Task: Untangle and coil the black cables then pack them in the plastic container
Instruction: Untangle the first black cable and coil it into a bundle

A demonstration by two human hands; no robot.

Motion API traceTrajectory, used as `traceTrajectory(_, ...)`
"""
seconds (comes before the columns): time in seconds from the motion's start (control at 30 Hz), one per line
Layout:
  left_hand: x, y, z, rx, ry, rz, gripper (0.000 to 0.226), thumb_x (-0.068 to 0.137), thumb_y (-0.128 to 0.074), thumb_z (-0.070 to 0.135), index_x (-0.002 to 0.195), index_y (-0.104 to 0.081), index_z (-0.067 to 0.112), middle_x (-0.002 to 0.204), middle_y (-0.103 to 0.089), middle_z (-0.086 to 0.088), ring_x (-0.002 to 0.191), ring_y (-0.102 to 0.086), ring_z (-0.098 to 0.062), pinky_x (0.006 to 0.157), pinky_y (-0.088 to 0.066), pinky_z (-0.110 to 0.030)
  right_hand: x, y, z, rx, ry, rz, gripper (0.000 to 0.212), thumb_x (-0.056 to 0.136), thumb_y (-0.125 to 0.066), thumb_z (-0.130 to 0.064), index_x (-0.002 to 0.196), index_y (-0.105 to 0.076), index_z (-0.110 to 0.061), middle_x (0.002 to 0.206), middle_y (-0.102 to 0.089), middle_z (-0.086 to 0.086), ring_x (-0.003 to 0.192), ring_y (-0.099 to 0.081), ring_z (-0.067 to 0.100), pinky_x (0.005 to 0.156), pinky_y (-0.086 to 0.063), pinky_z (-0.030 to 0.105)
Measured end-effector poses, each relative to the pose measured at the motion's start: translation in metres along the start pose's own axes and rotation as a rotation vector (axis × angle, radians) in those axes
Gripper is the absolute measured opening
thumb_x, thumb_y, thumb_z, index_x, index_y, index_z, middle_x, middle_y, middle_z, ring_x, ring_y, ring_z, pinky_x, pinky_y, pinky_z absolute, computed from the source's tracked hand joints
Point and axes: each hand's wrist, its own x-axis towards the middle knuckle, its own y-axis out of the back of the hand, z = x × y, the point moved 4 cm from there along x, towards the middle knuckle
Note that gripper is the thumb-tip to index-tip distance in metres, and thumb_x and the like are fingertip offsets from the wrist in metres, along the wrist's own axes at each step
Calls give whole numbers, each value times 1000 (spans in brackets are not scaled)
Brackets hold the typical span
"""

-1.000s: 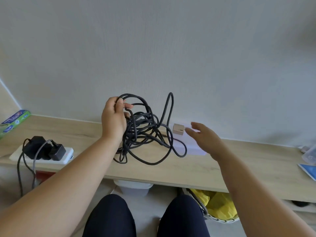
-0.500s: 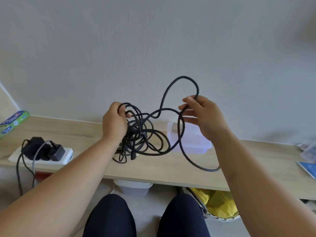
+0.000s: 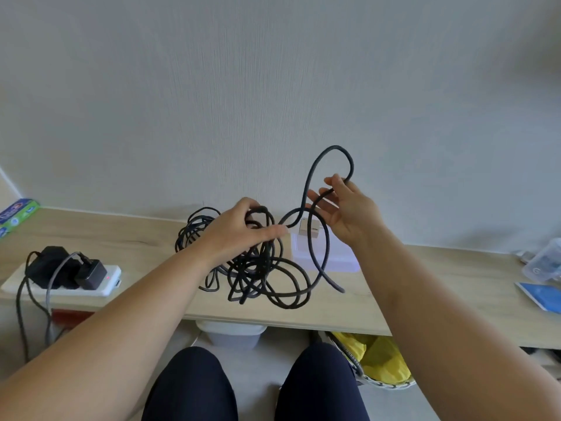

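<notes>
Two hands share the work: the left hand, just left of the plastic container, has its fingers curled round the dense knot of the black cables, probably to anchor it. The right hand, above the container, pinches one strand between thumb and bent fingers, likely to draw that loop free. The lower loops hang left of the container, nothing coiled or packed yet

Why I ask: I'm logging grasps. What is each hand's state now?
Left hand: closed, holding the tangled black cables.
Right hand: closed, pinching a cable loop.
</notes>
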Motion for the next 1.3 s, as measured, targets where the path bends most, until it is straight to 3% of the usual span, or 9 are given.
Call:
traceTrajectory(0.17,0,-5,9,307,-62,9,32,87,-57,40,116,-57,26,92,-61,7,82,-56,-12,68,-41,-28,1,-3,1,-9,80,-16,20,100,-44,-22,94,-57,-8,82,-54,8,84,-67,26,75,-58,45)
traceTrajectory(0.27,-3,-5,11,311,-90,-36,25,90,-54,34,113,-60,27,86,-61,8,75,-56,-9,68,-43,-29,0,-1,-17,-230,319,0,15,99,-47,-19,90,-58,-13,76,-57,6,74,-66,21,74,-58,42)
traceTrajectory(0.4,-8,5,9,289,-101,-34,27,92,-53,30,116,-62,25,92,-66,6,82,-63,-15,82,-50,-38,6,24,-48,-592,658,175,14,97,-49,-21,87,-59,-23,59,-48,-1,50,-49,12,54,-52,30)
traceTrajectory(0.5,-6,16,-1,210,-95,25,18,91,-53,24,104,-64,29,85,-67,8,80,-64,-17,80,-52,-41,15,44,-62,-796,792,312,14,96,-51,-29,96,-64,-22,57,-46,-11,53,-42,8,53,-38,20)
traceTrajectory(0.63,-1,23,-10,187,-22,215,14,91,-49,26,92,-63,24,73,-66,0,71,-62,-22,70,-49,-35,32,64,-45,-1083,615,318,30,98,-44,-32,118,-61,-18,91,-64,-2,80,-54,14,69,-37,25)
traceTrajectory(0.8,1,22,-20,217,114,375,19,90,-47,32,83,-60,19,63,-59,-3,64,-57,-24,58,-41,-31,41,85,-3,-1397,285,228,45,100,-38,-26,143,-36,-12,127,-56,14,112,-53,32,83,-39,34)
traceTrajectory(1.0,3,25,-27,81,136,384,21,90,-44,25,78,-56,12,61,-51,-4,58,-46,-22,56,-33,-31,34,101,35,-969,16,102,30,99,-41,-13,125,-53,-14,96,-65,3,65,-45,18,60,-42,28)
traceTrajectory(1.2,6,30,-29,198,166,403,18,91,-45,30,82,-57,19,67,-59,-2,64,-55,-24,58,-39,-31,6,72,15,-414,-8,-135,26,94,-46,-15,109,-67,-14,79,-62,2,59,-40,15,62,-38,27)
traceTrajectory(1.3,7,25,-30,315,172,384,22,93,-46,35,100,-59,18,80,-65,-2,74,-58,-25,65,-45,-34,-10,49,-3,-555,68,-263,38,101,-35,-34,97,-67,-14,63,-50,0,60,-41,16,65,-39,27)
